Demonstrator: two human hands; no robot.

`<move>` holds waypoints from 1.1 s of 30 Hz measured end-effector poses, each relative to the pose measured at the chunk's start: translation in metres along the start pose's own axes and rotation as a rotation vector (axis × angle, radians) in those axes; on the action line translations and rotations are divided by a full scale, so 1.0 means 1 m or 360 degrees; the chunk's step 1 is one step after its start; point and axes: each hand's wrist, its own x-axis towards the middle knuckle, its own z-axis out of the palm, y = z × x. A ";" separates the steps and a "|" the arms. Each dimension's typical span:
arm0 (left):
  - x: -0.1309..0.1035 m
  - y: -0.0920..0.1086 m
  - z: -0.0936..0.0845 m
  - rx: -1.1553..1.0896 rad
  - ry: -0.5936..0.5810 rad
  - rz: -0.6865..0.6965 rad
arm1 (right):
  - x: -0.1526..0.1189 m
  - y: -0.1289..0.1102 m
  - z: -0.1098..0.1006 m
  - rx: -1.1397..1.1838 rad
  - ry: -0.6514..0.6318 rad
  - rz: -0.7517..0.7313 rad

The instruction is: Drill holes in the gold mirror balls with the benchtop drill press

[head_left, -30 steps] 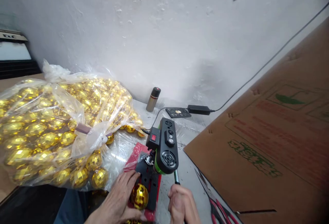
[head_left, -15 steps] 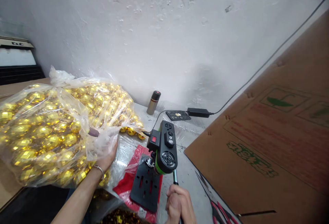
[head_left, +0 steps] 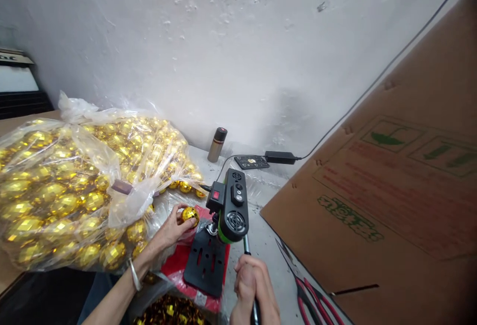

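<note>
My left hand (head_left: 172,229) grips a shiny gold faceted ball (head_left: 190,216) between thumb and fingers, just left of a small black bench drill press (head_left: 234,210). My right hand (head_left: 255,287) is wrapped around the drill press's lever handle (head_left: 246,245), a metal rod with a dark grip. The machine's slotted black base plate (head_left: 205,270) lies on red plastic packaging (head_left: 175,260). Left of my left hand, a clear plastic bag (head_left: 130,205) bulges with many gold balls. The spindle is partly hidden under the machine's head.
Red-handled scissors (head_left: 316,300) lie beside a large cardboard box (head_left: 372,191) on the right. Behind the drill press are a bottle (head_left: 217,144), a black patterned flat item (head_left: 252,162) and a black power adapter (head_left: 280,157) with its cable. Gold tinsel-like pieces (head_left: 171,311) lie at the bottom edge.
My left hand has come out of the plastic bag's mouth with a gold ball and moved right toward the drill press. My right hand stays on the lever. The view has shifted slightly.
</note>
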 end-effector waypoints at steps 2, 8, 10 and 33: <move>-0.011 0.001 0.013 -0.0252 -0.0039 -0.0082 | 0.006 -0.006 0.001 0.0039 0.0000 -0.0019; -0.038 -0.009 0.034 -0.0117 -0.0005 -0.0010 | 0.018 -0.017 0.003 0.0074 -0.0002 0.0001; -0.046 -0.013 0.037 0.0007 -0.0024 0.0044 | 0.020 -0.011 0.000 0.0056 -0.0011 -0.0035; -0.052 -0.021 0.062 0.0727 -0.0264 0.0476 | 0.015 -0.011 -0.006 0.0007 -0.0099 0.0015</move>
